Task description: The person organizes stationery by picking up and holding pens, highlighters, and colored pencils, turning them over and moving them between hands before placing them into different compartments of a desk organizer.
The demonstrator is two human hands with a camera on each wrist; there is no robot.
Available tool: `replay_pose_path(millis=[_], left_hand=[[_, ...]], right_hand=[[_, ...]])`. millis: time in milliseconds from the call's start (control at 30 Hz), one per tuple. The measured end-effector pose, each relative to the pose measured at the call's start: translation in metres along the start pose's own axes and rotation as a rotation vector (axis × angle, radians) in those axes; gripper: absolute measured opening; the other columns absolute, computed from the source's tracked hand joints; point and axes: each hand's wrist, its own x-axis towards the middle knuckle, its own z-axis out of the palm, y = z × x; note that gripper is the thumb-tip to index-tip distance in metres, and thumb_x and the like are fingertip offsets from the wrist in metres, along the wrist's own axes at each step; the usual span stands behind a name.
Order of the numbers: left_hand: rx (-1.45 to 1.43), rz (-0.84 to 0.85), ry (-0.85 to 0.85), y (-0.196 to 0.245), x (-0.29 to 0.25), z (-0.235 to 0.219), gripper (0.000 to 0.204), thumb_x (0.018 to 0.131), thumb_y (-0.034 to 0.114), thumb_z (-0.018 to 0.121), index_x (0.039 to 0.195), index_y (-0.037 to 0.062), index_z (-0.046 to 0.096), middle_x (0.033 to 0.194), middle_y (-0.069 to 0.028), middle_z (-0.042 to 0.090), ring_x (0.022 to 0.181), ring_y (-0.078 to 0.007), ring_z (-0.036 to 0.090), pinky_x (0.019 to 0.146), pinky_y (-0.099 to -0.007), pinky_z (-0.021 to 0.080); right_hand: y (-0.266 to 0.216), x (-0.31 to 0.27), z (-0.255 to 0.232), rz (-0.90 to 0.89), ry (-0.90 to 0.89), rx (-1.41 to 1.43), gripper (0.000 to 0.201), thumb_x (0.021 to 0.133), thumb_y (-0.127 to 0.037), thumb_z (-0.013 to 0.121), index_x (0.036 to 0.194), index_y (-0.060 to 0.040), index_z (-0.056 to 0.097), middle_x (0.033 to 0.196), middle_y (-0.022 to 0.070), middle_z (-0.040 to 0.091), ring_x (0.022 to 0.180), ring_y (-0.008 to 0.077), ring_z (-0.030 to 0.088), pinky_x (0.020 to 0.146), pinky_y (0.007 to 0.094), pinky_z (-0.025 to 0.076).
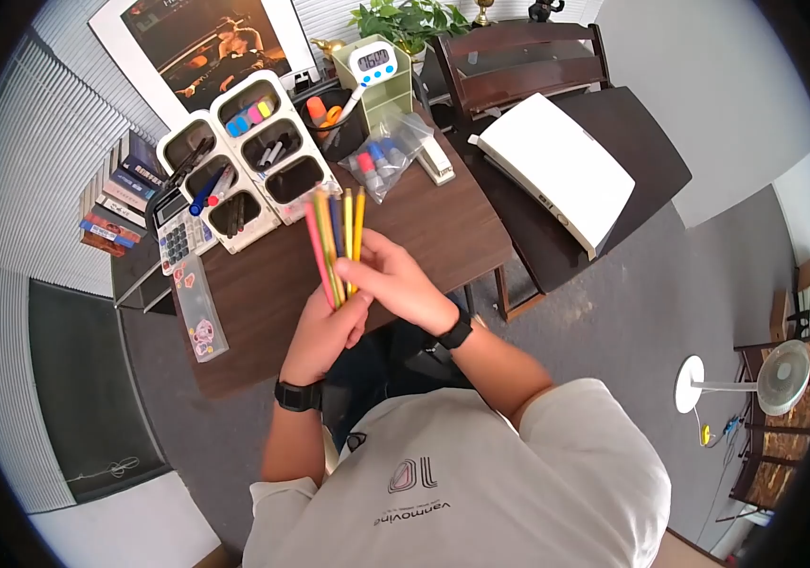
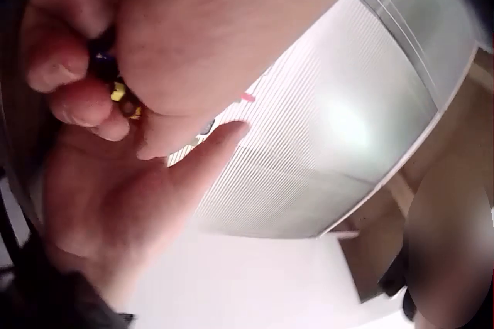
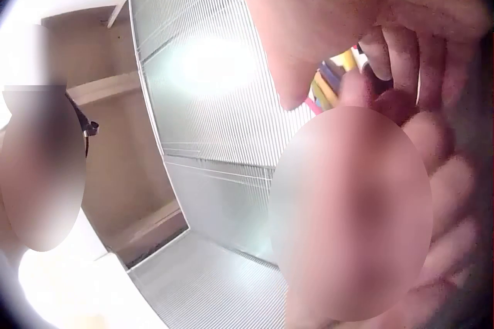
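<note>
Both hands meet in front of the body, over the near edge of the brown table. They hold a bundle of coloured pencils upright, with pink, olive, blue and yellow ones showing. Lower down, my left hand grips the bundle near its bottom. My right hand wraps it from the right, its thumb across the front. In the left wrist view, pencil ends peek out between curled fingers. Parts of the pencils show between the hands in the right wrist view; the palms hide the rest.
A white desk organizer with pens stands at the table's back left. Left are a calculator and a translucent pencil case. Behind the pencils lie a clear bag of bottles and a stapler. A white box-shaped device sits right.
</note>
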Motion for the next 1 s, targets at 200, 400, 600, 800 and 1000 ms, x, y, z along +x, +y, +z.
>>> replay_pose_path(millis=[200,400,600,800,1000], left_hand=[[0.752,0.463,0.263,-0.008,0.005,-0.011,0.047,0.094,0.016,0.073,0.135,-0.0009,0.058,0.102,-0.0102,0.072,0.083,-0.0161,0.068,0.073,-0.0323,0.055],[0.426,0.475,0.27,-0.013,0.009,-0.033,0.058,0.092,0.002,0.073,0.146,0.0021,0.053,0.135,-0.0097,0.059,0.094,-0.0147,0.067,0.075,-0.0277,0.055],[0.379,0.725,0.213,-0.004,0.006,-0.021,0.063,0.088,0.005,0.077,0.147,0.0005,0.052,0.151,-0.0115,0.051,0.137,-0.0221,0.052,0.106,-0.0351,0.049],[0.551,0.711,0.199,0.002,0.026,-0.017,0.038,0.1,0.014,0.068,0.134,-0.0006,0.06,0.14,-0.0136,0.062,0.123,-0.0223,0.063,0.104,-0.0364,0.049],[-0.469,0.499,0.237,-0.009,0.03,-0.039,0.029,0.114,0.033,0.051,0.113,0.0055,0.061,0.116,-0.0125,0.072,0.12,-0.0305,0.067,0.106,-0.0473,0.052]], right_hand=[[-0.001,0.012,0.037,-0.135,-0.051,0.125,0.025,0.105,-0.01,0.065,0.127,-0.0009,0.057,0.109,0.0065,0.067,0.102,0.0146,0.069,0.09,0.0317,0.058],[-0.015,0.024,0.021,-0.467,-0.004,-0.407,0.03,0.103,-0.016,0.071,0.124,0.002,0.059,0.105,0.0077,0.071,0.095,0.0141,0.067,0.084,0.0314,0.055],[0.005,0.023,0.01,-0.304,-0.134,-0.55,0.032,0.097,-0.018,0.078,0.121,-0.0014,0.066,0.1,0.0107,0.072,0.091,0.0158,0.066,0.084,0.0329,0.055],[0.02,0.019,0.015,-0.404,-0.055,-0.634,0.04,0.093,-0.011,0.075,0.131,-0.0055,0.066,0.104,0.0157,0.075,0.088,0.0278,0.073,0.081,0.0363,0.057],[0.002,0.001,0.019,-0.291,-0.144,-0.681,0.044,0.093,-0.017,0.077,0.132,-0.0036,0.064,0.112,0.0188,0.074,0.093,0.0402,0.072,0.08,0.0414,0.057]])
